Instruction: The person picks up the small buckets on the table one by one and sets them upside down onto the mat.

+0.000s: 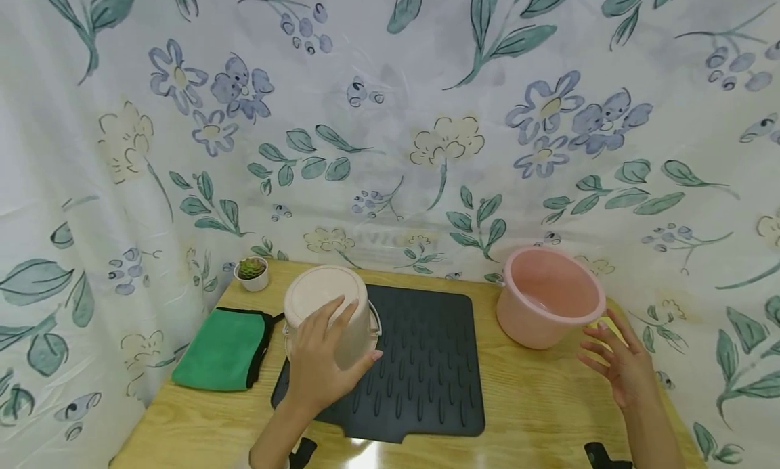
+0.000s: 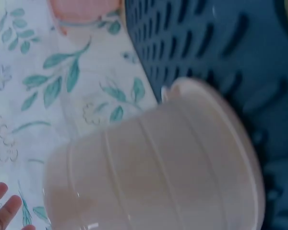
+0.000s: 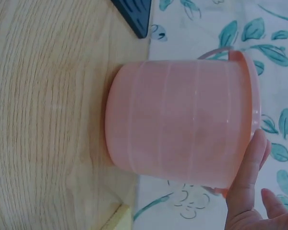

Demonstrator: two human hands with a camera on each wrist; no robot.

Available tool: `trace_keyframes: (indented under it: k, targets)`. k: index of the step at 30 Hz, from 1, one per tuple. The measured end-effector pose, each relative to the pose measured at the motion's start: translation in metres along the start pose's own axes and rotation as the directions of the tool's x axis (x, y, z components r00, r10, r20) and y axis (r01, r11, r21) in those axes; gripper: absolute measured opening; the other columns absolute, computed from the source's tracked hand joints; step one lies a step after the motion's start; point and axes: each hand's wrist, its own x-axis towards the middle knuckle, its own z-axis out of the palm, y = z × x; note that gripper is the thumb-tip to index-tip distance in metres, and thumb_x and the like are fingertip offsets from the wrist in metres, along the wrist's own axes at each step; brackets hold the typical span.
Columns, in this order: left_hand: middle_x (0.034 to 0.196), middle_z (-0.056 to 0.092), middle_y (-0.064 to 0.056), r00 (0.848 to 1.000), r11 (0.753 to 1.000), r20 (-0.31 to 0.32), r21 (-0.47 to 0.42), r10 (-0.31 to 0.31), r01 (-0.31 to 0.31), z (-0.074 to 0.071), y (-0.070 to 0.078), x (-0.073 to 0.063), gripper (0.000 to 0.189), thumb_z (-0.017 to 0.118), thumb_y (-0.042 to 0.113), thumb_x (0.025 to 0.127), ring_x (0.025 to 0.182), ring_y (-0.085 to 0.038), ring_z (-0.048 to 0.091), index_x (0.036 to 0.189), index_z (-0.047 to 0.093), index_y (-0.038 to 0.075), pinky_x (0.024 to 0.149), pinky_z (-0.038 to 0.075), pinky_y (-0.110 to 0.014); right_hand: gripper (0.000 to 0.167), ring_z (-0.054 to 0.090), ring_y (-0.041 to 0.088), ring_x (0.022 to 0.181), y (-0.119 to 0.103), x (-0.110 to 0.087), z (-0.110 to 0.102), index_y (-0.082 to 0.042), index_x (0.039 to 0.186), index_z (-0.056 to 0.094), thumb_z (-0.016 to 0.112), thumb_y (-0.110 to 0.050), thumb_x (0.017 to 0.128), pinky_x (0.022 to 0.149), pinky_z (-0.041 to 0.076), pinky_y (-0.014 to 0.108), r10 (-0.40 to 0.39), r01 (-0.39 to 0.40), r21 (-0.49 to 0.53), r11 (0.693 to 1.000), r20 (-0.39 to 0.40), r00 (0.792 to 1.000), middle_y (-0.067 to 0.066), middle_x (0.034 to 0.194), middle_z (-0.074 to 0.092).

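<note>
— Nearest the lens, at the bottom edge: left hand [image 1: 323, 361], fingers spread and laid against the side of the beige bucket [image 1: 329, 317].
— Gripping or just touching?
— Fingers fairly straight, pressed flat on the wall, thumb out toward the mat; no real curl around it. Bucket upside down, base up, rim down on the black ribbed mat [image 1: 426, 374], at its left rear part.
— From the left wrist view?
— Same beige bucket [image 2: 153, 163] filling the view, blurred; mat [image 2: 221, 43] behind it, fingertips [image 2: 2, 206] barely showing in the corner.
— And the other side?
— Right hand [image 1: 618, 364] open, fingers loosely spread, holding nothing, just beside the pink bucket [image 1: 548, 303]. Upright, mouth up, standing on the wooden surface [image 1: 548, 401] to the right of the mat, near the curtain.
— Touching it?
— Hard to tell. In the right wrist view, finger [image 3: 249, 167] right at the rim of the pink bucket [image 3: 182, 120], close enough to be brushing it.
— Anything else around?
— Green folded cloth [image 1: 222, 350] with black edging left of the mat, small potted succulent [image 1: 252, 273] behind it, flowered curtain [image 1: 390, 117] all around.
</note>
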Motion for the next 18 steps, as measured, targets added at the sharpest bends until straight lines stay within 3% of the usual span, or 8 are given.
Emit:
trace_keyframes:
  k: [4, 6, 9, 15, 18]
  targets:
    - [0.134, 0.059, -0.012, 0.997, 0.982, 0.026, -0.172, -0.074, 0.078, 0.001, 0.015, -0.016, 0.066, 0.069, 0.055, 0.087, 0.119, -0.029, 0.058, 0.136, 0.059, 0.013, 0.091, 0.051, -0.054, 0.069, 0.073, 0.014, 0.080, -0.001, 0.003, -0.004, -0.026, 0.161, 0.015, 0.049, -0.010, 0.104, 0.070, 0.061, 0.032, -0.011, 0.011, 0.029, 1.000, -0.008, 1.000, -0.003, 0.096, 0.075]
    - [0.136, 0.058, -0.008, 0.988, 0.953, 0.076, -0.262, -0.134, 0.149, 0.000, 0.023, -0.025, 0.066, 0.078, 0.042, 0.084, 0.122, -0.027, 0.057, 0.139, 0.056, 0.016, 0.092, 0.052, -0.053, 0.071, 0.073, 0.013, 0.080, -0.002, 0.005, -0.005, -0.025, 0.161, 0.012, 0.050, -0.010, 0.103, 0.070, 0.061, 0.032, -0.012, 0.012, 0.034, 0.999, -0.019, 1.000, -0.003, 0.096, 0.075]
    - [0.137, 0.056, 0.000, 0.963, 0.889, 0.152, -0.373, -0.223, 0.265, -0.001, 0.035, -0.035, 0.073, 0.085, 0.024, 0.078, 0.125, -0.021, 0.055, 0.143, 0.051, 0.021, 0.097, 0.052, -0.049, 0.073, 0.074, 0.013, 0.080, -0.004, 0.009, -0.007, -0.024, 0.161, 0.010, 0.051, -0.010, 0.103, 0.069, 0.061, 0.031, -0.006, 0.007, 0.030, 1.000, -0.044, 0.999, -0.003, 0.095, 0.075]
    - [0.130, 0.057, 0.005, 0.928, 0.812, 0.196, -0.450, -0.316, 0.371, -0.001, 0.048, -0.050, 0.072, 0.085, 0.013, 0.076, 0.114, -0.017, 0.057, 0.141, 0.054, 0.020, 0.092, 0.050, -0.033, 0.076, 0.073, 0.013, 0.077, -0.007, 0.018, -0.013, -0.021, 0.161, 0.009, 0.055, -0.011, 0.101, 0.066, 0.060, 0.030, 0.003, -0.004, -0.006, 1.000, -0.102, 0.995, -0.004, 0.090, 0.073]
    - [0.130, 0.058, 0.005, 0.900, 0.773, 0.232, -0.462, -0.368, 0.435, -0.002, 0.051, -0.057, 0.066, 0.083, 0.014, 0.079, 0.112, -0.018, 0.058, 0.139, 0.055, 0.022, 0.090, 0.050, -0.031, 0.077, 0.073, 0.012, 0.076, -0.007, 0.023, -0.017, -0.020, 0.161, 0.006, 0.054, -0.011, 0.101, 0.065, 0.060, 0.030, 0.010, -0.015, -0.038, 0.999, -0.113, 0.994, -0.006, 0.089, 0.072]
